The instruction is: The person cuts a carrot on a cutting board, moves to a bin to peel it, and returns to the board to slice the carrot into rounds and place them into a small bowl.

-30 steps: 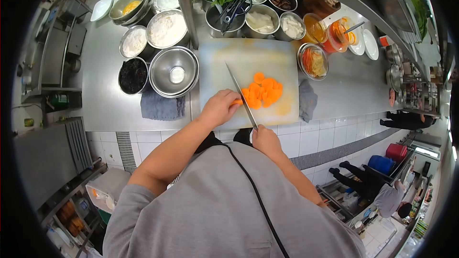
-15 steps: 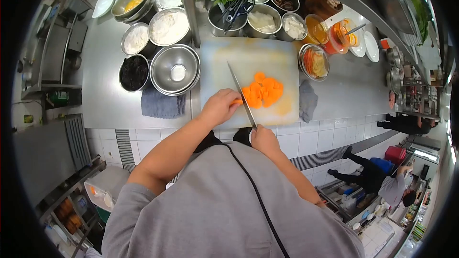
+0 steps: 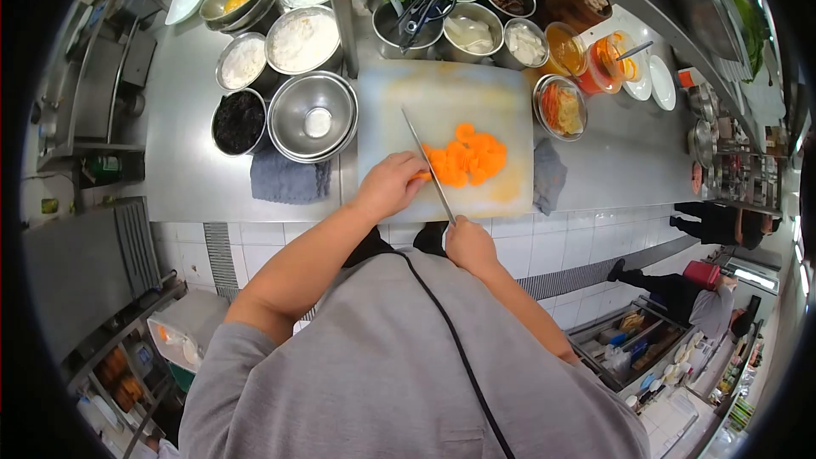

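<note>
My right hand [image 3: 470,244] is closed around the handle of a knife [image 3: 427,159], whose long blade points up and left over the white cutting board [image 3: 387,85]. Close to the left of the blade, my left hand [image 3: 392,185] has its fingers closed on an orange carrot piece [image 3: 421,175]. The held piece shows only at the fingertips, near the blade. Beyond the blade on its right side lies a pile of orange carrot slices [image 3: 478,155].
Stacked steel bowls [image 3: 279,123] and a blue-grey cloth [image 3: 291,177] are left of the board. Bowls of food and a pot with scissors [image 3: 416,21] line its far edge. A bowl of shredded vegetables [image 3: 561,110] and another cloth [image 3: 549,175] are at right. Two people are far right.
The view has shifted slightly, so the counter sits a little higher. Both hands keep nearly the same place at the board. A person at the far right has changed posture beside a red container.
</note>
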### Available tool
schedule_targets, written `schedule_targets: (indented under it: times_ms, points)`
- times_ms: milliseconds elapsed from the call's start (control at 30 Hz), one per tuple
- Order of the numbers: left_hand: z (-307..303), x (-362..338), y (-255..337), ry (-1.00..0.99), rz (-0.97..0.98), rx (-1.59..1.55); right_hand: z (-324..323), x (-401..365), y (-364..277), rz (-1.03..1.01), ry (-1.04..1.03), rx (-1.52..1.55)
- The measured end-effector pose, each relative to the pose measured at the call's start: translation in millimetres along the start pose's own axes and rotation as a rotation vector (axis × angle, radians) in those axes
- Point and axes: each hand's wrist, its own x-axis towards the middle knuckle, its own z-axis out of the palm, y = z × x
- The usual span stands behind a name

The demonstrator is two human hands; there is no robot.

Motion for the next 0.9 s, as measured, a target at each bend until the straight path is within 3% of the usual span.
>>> schedule_targets:
  times_ms: [367,900]
  points:
    - [-4.1,-9.1,0.6,0.009,-0.087,-0.029,-20.6,-20.6,7.4,-0.045,0.051,0.046]
    - [-0.2,-1.5,-0.3,0.005,-0.051,-0.01,-14.4,-24.9,7.1,-0.028,0.005,0.04]
